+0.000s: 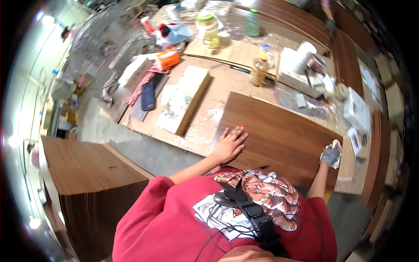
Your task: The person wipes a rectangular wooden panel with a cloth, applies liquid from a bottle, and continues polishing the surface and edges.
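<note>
A brown wood-grain board (pixel 279 131) lies flat on the workbench in front of me. My left hand (pixel 229 145), bare, rests on the board's left end with its fingers spread. At the opposite end is my right hand (pixel 329 156), in a grey glove, its fingers closed around a crumpled pale cloth (pixel 337 150) close to the board's right edge. Part of the cloth is hidden by the glove. The board's near edge is partly covered by my body.
A pale wooden block (pixel 192 105), a phone (pixel 148 96) and an orange packet (pixel 168 59) lie left of the board. A yellow-capped bottle (pixel 259 70) stands behind it. Stacked brown panels (pixel 96 168) rise at my left, near a fan (pixel 98 46). Another person's gloved hand (pixel 330 27) shows far right.
</note>
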`<state>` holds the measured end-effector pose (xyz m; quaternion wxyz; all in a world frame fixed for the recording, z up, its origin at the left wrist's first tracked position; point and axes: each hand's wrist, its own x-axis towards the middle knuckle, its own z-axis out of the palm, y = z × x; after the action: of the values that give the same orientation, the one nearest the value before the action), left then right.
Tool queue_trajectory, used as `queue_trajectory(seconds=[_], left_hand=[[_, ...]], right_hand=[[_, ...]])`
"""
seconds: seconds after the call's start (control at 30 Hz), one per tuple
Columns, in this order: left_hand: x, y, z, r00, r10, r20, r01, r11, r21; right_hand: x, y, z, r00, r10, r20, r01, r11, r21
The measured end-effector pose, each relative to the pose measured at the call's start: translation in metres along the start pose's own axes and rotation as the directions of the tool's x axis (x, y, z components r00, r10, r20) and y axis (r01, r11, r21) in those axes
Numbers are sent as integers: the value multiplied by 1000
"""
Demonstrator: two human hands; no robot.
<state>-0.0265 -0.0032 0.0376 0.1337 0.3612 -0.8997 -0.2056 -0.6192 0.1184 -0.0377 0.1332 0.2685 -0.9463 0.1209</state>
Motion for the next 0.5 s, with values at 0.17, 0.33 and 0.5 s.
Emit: queue_trajectory(seconds=[0.17, 0.33, 0.5], left_hand=[[0, -2, 3, 999, 21, -48, -22, 999, -28], [-5, -2, 2, 998, -13, -59, 11, 999, -34], [-6, -5, 5, 994, 35, -99, -40, 998, -48]], right_hand=[[-43, -128, 28, 884, -464, -53, 466, 883, 51], [-150, -250, 33, 845, -515, 144, 201, 556, 806], [-132, -192, 76, 672, -583, 456, -578, -28, 816]])
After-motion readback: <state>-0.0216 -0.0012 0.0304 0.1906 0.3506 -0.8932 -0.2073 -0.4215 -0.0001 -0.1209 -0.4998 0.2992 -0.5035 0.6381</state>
